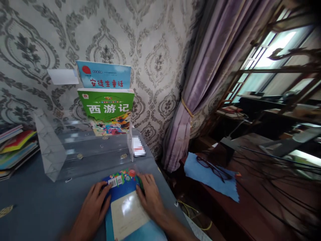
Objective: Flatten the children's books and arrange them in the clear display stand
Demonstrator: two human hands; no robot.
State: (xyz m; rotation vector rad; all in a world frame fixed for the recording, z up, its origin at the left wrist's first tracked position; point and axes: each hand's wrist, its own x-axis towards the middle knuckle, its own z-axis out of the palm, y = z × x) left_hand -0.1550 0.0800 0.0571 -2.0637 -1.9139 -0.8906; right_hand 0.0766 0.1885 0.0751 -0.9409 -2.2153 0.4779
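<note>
A blue children's book (126,207) lies back cover up on the grey-blue table (37,207) in front of me. My left hand (94,206) rests on its left edge, fingers curled round the edge. My right hand (150,197) lies on its right edge with fingers stretched over the cover. Behind the book stands a clear acrylic tiered rack (75,150). A green book (108,108) stands upright in the rack, and a light blue book (105,75) stands behind and above it.
A stack of colourful books (15,147) lies at the table's left. A patterned wall rises behind the rack. To the right hang purple curtains (200,83); a dark wooden desk (263,201) holds a blue cloth (213,177) with glasses and cables.
</note>
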